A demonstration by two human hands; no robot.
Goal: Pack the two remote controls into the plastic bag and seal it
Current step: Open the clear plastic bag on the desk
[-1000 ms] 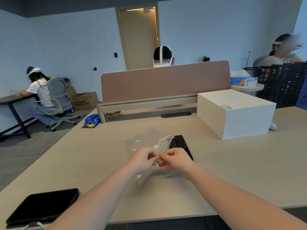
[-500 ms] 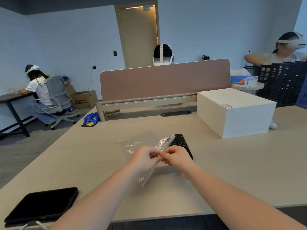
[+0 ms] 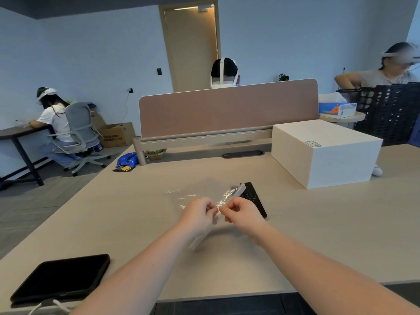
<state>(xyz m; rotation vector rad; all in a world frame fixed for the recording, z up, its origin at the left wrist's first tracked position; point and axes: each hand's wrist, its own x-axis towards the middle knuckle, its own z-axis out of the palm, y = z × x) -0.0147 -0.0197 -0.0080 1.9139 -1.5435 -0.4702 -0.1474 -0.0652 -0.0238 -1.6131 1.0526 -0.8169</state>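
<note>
A clear plastic bag point(image 3: 193, 195) is held just above the desk in the middle of the head view. My left hand point(image 3: 200, 214) and my right hand point(image 3: 242, 211) both pinch its near edge, fingertips almost touching. The bag's white strip edge point(image 3: 238, 192) sticks up to the right. A black remote control point(image 3: 253, 197) lies on the desk just behind my right hand, partly hidden by it. I cannot make out a second remote apart from it.
A white box point(image 3: 325, 153) stands at the right rear of the desk. A black tablet point(image 3: 61, 277) with a white cable lies at the near left. A pink divider panel point(image 3: 227, 108) closes the far side. Other people sit around the room.
The bag has sunk lower and spread flatter toward the desk. My hands have stayed together on its near edge, pinching a little closer.
</note>
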